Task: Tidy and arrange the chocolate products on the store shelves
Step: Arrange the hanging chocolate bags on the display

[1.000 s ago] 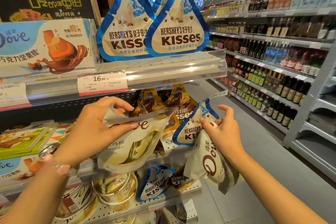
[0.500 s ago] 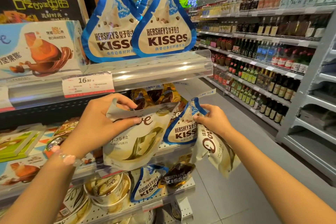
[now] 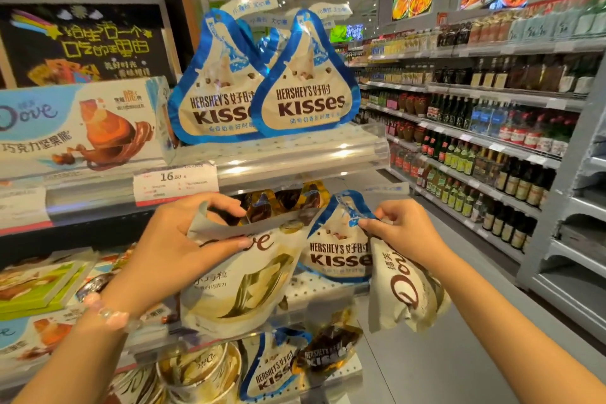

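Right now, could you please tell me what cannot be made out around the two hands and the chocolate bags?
Head view only:
- Price tag: only "16" reads; the small print is blurred.
- Blue Kisses bag: its right edge is hidden by the right hand and the hanging Dove pouch.
- Front Dove pouch: the left hand covers part of the logo.
- Far aisle bottles: labels too small.

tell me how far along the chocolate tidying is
Done: two Kisses bags stand upright on the top shelf. In hand: the left hand grips a Dove pouch; the right hand pinches a middle Kisses bag while holding another Dove pouch. Left: shelving both pouches, straightening the jumbled lower bags.
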A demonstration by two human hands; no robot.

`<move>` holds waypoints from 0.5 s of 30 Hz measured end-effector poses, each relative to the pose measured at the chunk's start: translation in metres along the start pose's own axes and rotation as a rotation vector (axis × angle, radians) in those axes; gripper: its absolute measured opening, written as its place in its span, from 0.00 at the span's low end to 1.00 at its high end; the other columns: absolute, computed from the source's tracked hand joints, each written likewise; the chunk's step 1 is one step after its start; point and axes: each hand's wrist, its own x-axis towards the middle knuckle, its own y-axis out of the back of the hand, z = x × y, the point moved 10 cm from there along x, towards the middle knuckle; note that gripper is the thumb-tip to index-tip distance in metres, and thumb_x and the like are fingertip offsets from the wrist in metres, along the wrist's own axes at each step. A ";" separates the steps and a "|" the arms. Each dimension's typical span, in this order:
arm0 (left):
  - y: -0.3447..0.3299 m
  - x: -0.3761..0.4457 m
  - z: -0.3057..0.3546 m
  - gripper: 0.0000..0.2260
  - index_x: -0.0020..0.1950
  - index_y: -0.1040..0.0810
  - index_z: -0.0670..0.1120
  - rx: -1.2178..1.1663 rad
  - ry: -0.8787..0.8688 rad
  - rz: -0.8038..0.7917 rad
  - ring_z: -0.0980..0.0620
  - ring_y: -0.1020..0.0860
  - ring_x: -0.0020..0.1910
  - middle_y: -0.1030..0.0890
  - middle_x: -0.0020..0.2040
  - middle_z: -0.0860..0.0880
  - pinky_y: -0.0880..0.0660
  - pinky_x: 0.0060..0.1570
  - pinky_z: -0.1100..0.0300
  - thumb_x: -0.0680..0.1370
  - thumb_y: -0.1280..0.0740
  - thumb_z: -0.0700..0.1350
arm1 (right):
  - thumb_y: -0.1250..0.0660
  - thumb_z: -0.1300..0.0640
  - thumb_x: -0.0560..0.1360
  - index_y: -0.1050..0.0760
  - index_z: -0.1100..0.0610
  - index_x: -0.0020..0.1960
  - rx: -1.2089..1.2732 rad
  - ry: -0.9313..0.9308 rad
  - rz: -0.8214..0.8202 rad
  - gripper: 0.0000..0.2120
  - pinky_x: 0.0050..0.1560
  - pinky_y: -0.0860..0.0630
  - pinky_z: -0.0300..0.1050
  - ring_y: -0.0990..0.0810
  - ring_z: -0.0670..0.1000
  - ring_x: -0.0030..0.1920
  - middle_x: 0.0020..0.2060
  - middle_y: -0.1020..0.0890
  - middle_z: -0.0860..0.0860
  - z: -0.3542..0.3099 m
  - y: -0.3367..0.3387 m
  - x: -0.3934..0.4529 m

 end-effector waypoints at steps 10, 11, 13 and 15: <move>0.034 0.016 0.007 0.11 0.44 0.22 0.68 0.211 -0.120 0.017 0.59 0.33 0.68 0.26 0.64 0.60 0.37 0.69 0.50 0.64 0.32 0.66 | 0.26 0.56 0.69 0.26 0.64 0.28 0.063 0.213 0.110 0.17 0.25 0.41 0.35 0.36 0.44 0.23 0.22 0.31 0.50 -0.113 0.052 -0.005; 0.034 0.018 0.003 0.12 0.44 0.23 0.68 0.222 -0.104 -0.003 0.59 0.35 0.70 0.27 0.66 0.59 0.40 0.71 0.46 0.63 0.33 0.67 | 0.26 0.56 0.69 0.27 0.63 0.28 0.070 0.221 0.130 0.17 0.26 0.40 0.37 0.36 0.44 0.24 0.23 0.31 0.52 -0.121 0.057 -0.002; 0.031 0.020 -0.001 0.10 0.44 0.24 0.72 0.243 -0.104 -0.042 0.60 0.40 0.72 0.31 0.69 0.60 0.47 0.73 0.47 0.64 0.33 0.67 | 0.26 0.55 0.69 0.30 0.59 0.25 0.098 0.227 0.163 0.19 0.29 0.38 0.42 0.34 0.47 0.26 0.23 0.31 0.54 -0.135 0.065 0.004; 0.032 0.021 -0.001 0.11 0.45 0.25 0.75 0.244 -0.124 -0.038 0.62 0.43 0.73 0.35 0.71 0.62 0.53 0.75 0.54 0.64 0.33 0.65 | 0.26 0.56 0.69 0.32 0.56 0.24 0.114 0.232 0.192 0.21 0.28 0.38 0.40 0.35 0.46 0.25 0.22 0.31 0.53 -0.150 0.073 0.013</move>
